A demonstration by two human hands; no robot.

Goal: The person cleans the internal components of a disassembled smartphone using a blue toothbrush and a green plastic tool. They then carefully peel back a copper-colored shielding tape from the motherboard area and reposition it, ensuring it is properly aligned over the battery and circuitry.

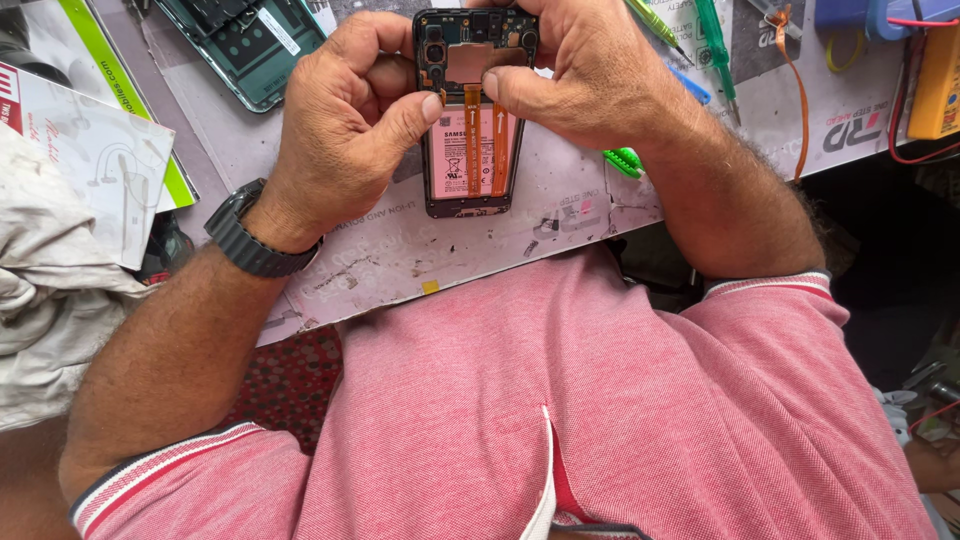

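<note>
I see the opened phone [470, 120] lying on the work mat [560, 210], left hand [340, 130] and right hand [590, 70] both pinching its orange ribbon cables [485, 150]. I judge these thin and tearable; grip the rigid frame edges.

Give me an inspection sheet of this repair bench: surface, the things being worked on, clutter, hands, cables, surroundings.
Surface: worn grey printed work mat, scuffed and stained.
Job's things: opened black-framed smartphone lying back-up, its pink battery and two orange flex ribbons exposed.
Clutter: detached dark green phone back cover, green-handled screwdrivers, white printed leaflets, crumpled white cloth.
Grippers: left hand and right hand both grip the phone's upper part, thumbs pressing near the ribbons; black wristwatch on the left wrist.
Cables: red wire beside a yellow meter; orange strap.
Surroundings: person's pink polo shirt.
</note>
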